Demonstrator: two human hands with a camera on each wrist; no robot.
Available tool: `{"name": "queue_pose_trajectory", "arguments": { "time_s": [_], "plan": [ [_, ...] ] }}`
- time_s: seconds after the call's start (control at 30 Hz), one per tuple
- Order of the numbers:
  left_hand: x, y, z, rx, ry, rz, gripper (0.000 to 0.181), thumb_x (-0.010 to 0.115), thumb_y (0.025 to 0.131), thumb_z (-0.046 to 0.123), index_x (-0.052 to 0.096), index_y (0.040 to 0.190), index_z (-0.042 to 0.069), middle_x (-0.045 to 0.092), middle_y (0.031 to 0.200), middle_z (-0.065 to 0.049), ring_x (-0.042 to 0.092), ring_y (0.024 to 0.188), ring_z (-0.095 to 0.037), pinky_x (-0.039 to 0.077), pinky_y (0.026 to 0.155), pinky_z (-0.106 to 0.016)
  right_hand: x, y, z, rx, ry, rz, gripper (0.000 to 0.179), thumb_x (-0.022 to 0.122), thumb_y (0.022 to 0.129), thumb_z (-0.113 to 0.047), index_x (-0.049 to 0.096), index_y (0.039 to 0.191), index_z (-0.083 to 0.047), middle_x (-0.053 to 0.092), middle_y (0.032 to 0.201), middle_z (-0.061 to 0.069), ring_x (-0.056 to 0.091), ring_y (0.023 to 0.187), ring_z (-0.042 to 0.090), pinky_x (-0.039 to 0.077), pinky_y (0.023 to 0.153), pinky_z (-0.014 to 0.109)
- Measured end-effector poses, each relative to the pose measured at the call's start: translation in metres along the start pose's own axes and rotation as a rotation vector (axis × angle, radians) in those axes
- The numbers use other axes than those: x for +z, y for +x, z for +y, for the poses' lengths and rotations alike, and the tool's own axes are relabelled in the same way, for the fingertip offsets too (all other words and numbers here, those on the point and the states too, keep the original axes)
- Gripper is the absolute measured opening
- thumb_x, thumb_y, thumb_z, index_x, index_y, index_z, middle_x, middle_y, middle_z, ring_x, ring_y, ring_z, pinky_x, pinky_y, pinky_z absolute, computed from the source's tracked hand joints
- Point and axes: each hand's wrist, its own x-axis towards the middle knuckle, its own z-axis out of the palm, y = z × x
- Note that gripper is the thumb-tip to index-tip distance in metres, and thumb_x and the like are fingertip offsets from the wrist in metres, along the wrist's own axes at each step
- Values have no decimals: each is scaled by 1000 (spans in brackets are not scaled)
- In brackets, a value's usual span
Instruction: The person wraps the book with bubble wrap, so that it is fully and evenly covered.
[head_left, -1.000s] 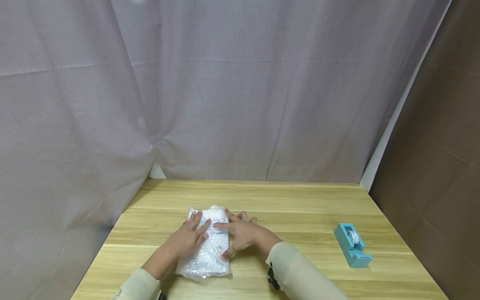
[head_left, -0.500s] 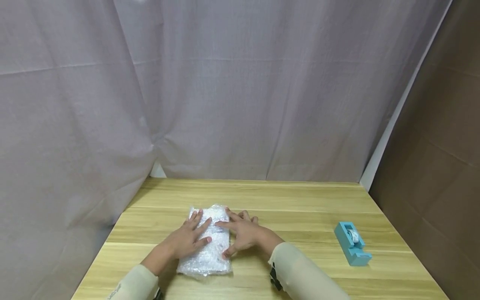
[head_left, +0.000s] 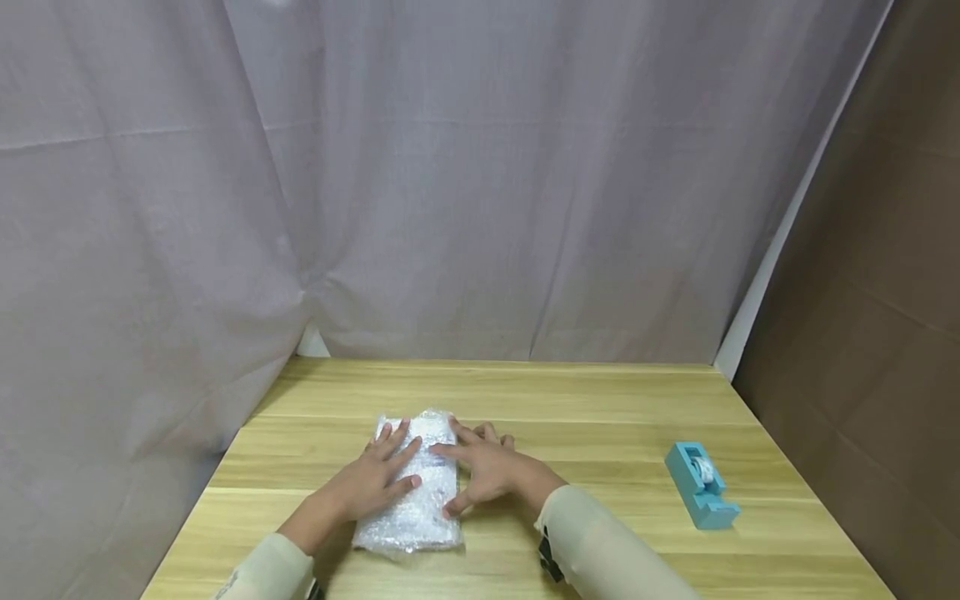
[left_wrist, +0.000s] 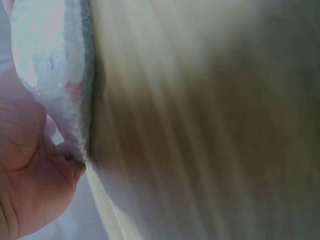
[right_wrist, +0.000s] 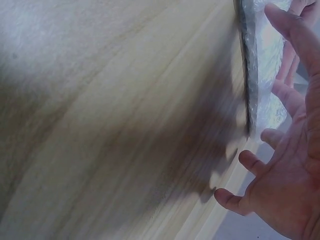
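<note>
A flat, rectangular package in clear bubble wrap (head_left: 420, 512) lies on the wooden table in the head view. My left hand (head_left: 363, 485) rests across its left side with straight, spread fingers. At its right edge is my right hand (head_left: 487, 468), fingers spread, with the thumb and index finger touching the wrap. In the left wrist view the wrapped package (left_wrist: 50, 55) shows its puffy side beside my left hand (left_wrist: 37, 175). The right wrist view has the package (right_wrist: 262, 70) beyond my right hand (right_wrist: 287, 185), whose outer fingers are off the wrap. What the wrap contains is unclear.
A blue tape dispenser (head_left: 701, 487) with a roll of clear tape stands on the right side of the wooden table (head_left: 585, 400). Grey curtains (head_left: 450, 208) hang behind and to the left, and a brown panel (head_left: 870, 333) borders the right.
</note>
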Motion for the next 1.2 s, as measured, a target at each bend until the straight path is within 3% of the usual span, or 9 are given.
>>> {"name": "queue_pose_trajectory", "arguments": {
  "time_s": [0.17,0.23,0.27,0.37,0.47,0.57,0.77,1.0,1.2],
  "plan": [
    [1,0,0,-4,-9,33,70,55,115,49,38,172,12,26,176,-27,25,161,-66,50,111,-80,-1,1,-1,6,-3,-10,105,87,80,-72,39,170,-46,4,188,6,13,164,65,16,120,95],
    [0,1,-2,6,3,29,71,55,115,50,38,172,12,31,173,-26,29,159,-66,52,110,-79,-2,1,-1,7,0,-13,105,88,80,-71,39,170,-46,4,188,5,12,165,65,15,120,95],
    [0,2,-3,17,2,33,71,56,114,50,39,172,12,33,171,-26,37,155,-66,54,109,-77,-2,1,0,7,1,-12,105,88,80,-71,39,170,-46,3,188,5,13,165,63,16,120,94],
    [-3,4,-8,39,6,37,72,58,113,51,41,171,12,38,171,-24,63,137,-55,58,105,-74,-2,1,0,3,6,-8,105,88,80,-72,39,170,-46,3,189,5,17,166,57,19,121,92],
    [-8,4,-14,56,-19,44,72,64,111,51,46,168,12,43,171,-22,77,114,-42,60,102,-72,-2,0,0,-1,6,-2,106,87,80,-73,39,170,-46,4,189,5,21,165,51,22,122,89],
    [-13,3,-19,80,-34,44,72,68,108,50,50,166,12,46,169,-21,75,120,-44,58,104,-75,-2,-1,0,-7,8,4,107,87,79,-74,39,170,-45,5,189,6,24,163,48,25,122,86],
    [-16,2,-24,115,-30,40,74,68,106,55,51,165,12,48,170,-22,47,153,-59,51,110,-80,-2,-3,1,-15,-19,21,109,86,78,-77,38,171,-44,7,188,7,27,162,48,29,121,84],
    [-15,1,-26,96,-51,38,77,70,105,55,50,166,13,44,173,-22,39,158,-58,48,113,-81,1,-9,2,-20,-41,72,108,80,81,-82,39,172,-38,14,187,7,30,160,45,29,121,85],
    [-14,1,-26,100,-49,50,77,73,103,55,52,165,14,46,172,-22,39,159,-58,47,114,-81,4,-27,-2,-55,-21,166,98,82,90,-68,45,170,-26,30,182,17,37,155,51,37,116,82]
  ]
}}
